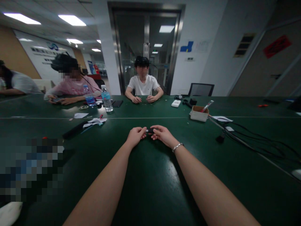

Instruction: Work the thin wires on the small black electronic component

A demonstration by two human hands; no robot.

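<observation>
Above the green table, both of my hands meet at a small black stick (150, 131) with a silvery end, which looks like a USB stick. My left hand (136, 137) is closed, its thumb and fingertips pinching at the silvery end. From the other side, my right hand (163, 135) grips the black body between thumb and fingers. A silver bracelet (177, 147) circles my right wrist. Fingers cover part of the stick, so its full shape is hidden.
Water bottles (107, 99), crumpled paper (95, 122) and a black cylinder-like item (74, 130) lie left. To the right are a small box (199, 114) with tools, a white device (176, 103), a brush (220, 138) and black cables (261, 144). Other people sit across the table (150, 188).
</observation>
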